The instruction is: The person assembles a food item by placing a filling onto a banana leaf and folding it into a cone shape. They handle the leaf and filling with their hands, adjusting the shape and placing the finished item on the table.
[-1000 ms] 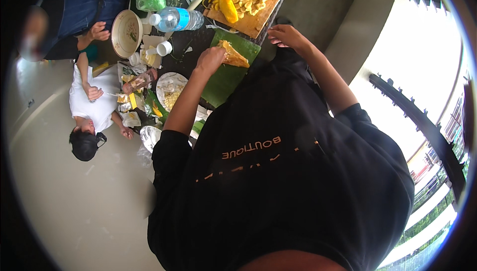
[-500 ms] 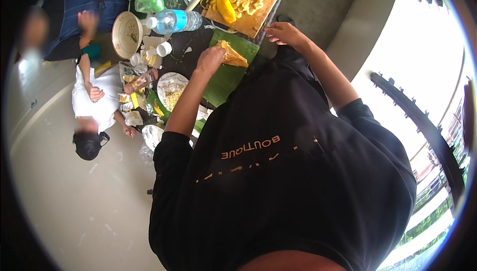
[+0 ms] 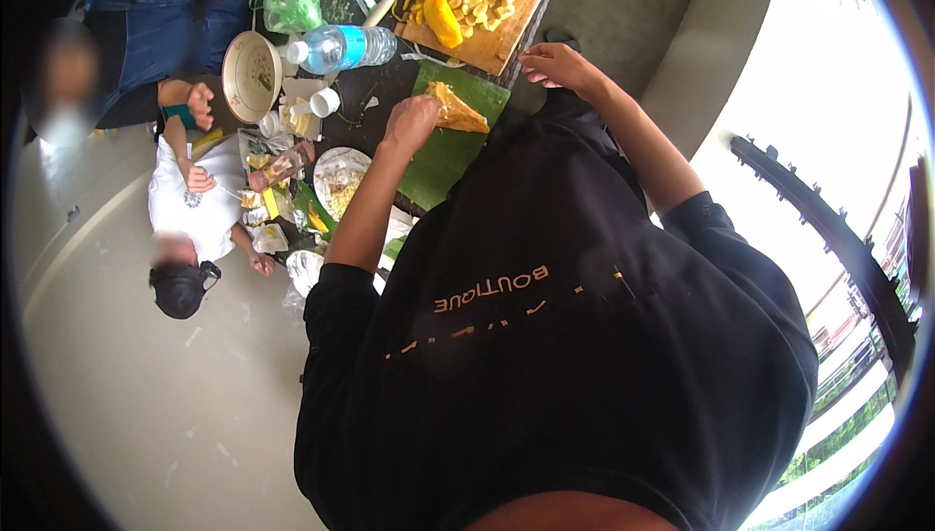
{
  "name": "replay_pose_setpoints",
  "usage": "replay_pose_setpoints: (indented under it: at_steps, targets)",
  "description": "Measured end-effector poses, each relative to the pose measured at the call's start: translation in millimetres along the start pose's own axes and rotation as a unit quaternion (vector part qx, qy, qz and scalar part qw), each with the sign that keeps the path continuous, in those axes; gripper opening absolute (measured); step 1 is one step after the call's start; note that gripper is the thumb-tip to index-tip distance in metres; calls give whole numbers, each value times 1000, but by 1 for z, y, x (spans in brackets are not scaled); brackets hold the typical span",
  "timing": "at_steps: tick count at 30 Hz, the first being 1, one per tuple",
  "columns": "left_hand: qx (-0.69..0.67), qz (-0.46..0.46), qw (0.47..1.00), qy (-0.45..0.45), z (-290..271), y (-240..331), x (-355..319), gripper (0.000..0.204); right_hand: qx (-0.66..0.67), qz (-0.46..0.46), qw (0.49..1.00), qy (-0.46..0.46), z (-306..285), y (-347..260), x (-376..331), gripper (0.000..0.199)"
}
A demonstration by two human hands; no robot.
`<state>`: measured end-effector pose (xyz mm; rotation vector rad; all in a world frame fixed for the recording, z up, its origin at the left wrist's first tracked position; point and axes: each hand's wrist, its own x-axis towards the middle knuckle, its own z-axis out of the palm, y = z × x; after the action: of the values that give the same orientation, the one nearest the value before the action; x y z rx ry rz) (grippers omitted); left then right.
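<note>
"First entry?"
"Golden-brown wedge (image 3: 463, 115), one, lying on the green leaf (image 3: 433, 166). Left hand (image 3: 413, 122), over the leaf, fingers curled against the wedge; whether gripping, cannot tell."
"Second?"
"Right hand (image 3: 557, 66), right of the leaf, fingers loosely bent, parted."
"Remainder?"
"Wooden board (image 3: 495, 54) bearing yellow slices (image 3: 482, 7), beyond the leaf; bottle (image 3: 341, 47), beyond and left."

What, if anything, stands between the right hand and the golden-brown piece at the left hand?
Nothing visible does. The left hand touches the golden-brown piece over the green leaf; the right hand is apart from it, beyond the leaf's edge, with no object rising between them.
</note>
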<state>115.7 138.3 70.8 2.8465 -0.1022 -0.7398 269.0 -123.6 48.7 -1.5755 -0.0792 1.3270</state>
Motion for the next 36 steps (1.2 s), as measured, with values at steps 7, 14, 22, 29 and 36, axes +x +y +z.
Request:
replay_pose_setpoints:
  at_steps: [7,14,22,29,36]
  targets:
    - [-20,9,999,30,-5,7,-4,20,-7,-3,1000,-2,1,1,2,33]
    - [-51,24,996,72,4,0,-7,17,-10,4,1000,-2,2,1,1,33]
    - [-57,-2,995,80,2,5,-7,11,-7,-2,1000,-6,2,1,0,32]
    - [-75,10,990,115,3,-1,-8,10,-4,-2,1000,-2,1,3,-1,32]
    - [-103,-28,990,89,10,7,0,12,-4,-1,1000,0,2,1,-4,32]
